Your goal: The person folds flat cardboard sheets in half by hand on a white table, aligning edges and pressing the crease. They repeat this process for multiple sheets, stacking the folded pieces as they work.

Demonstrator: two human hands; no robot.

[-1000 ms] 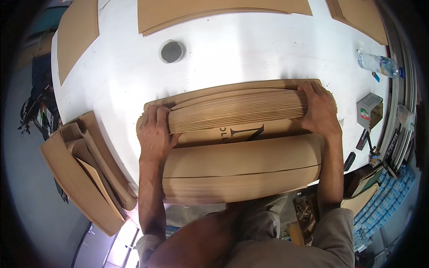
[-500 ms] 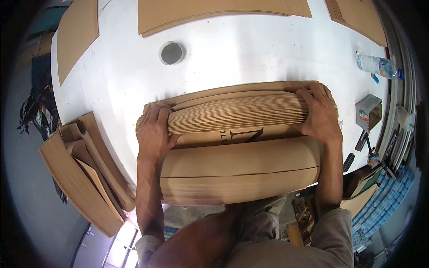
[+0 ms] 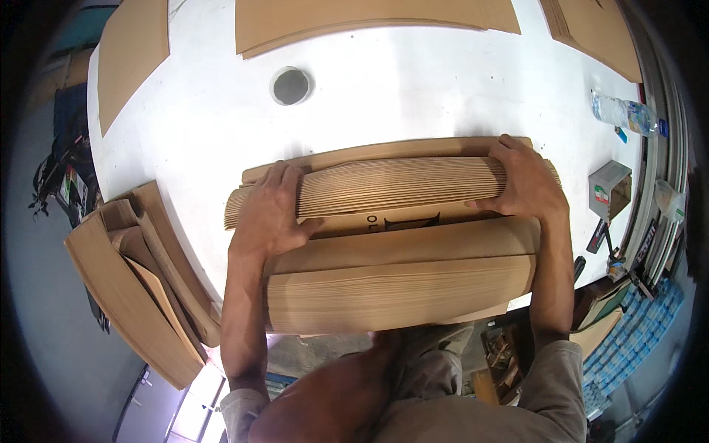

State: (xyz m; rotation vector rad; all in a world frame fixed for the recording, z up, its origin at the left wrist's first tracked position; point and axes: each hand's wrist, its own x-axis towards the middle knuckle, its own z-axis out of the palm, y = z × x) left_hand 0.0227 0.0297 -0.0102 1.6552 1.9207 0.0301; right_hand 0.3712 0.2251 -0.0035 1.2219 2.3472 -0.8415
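Observation:
A thick stack of folded brown cardboard sheets (image 3: 402, 181) lies before me at the near edge of the table. Its far flaps stand with their layered edges facing up. My left hand (image 3: 275, 210) grips the left end of these flaps, fingers over the far side and thumb on the near side. At the right end my right hand (image 3: 523, 177) clasps the same flaps in the same way. Between the far flaps and the rounded near flaps (image 3: 399, 292) a dark-printed panel (image 3: 343, 224) shows in part. Fingertips behind the stack are partly hidden.
Flat cardboard sheets (image 3: 377, 29) lie along the far side of the white table (image 3: 443, 96), which has a round hole (image 3: 291, 86). Folded cardboard (image 3: 136, 288) leans at the left edge. A plastic bottle (image 3: 622, 112) and a grey metal box (image 3: 610, 190) sit at the right.
My left hand has shifted right and up along the far flaps, and its thumb has moved inward. My right thumb has slid inward. The near flaps now show more of their layered edges.

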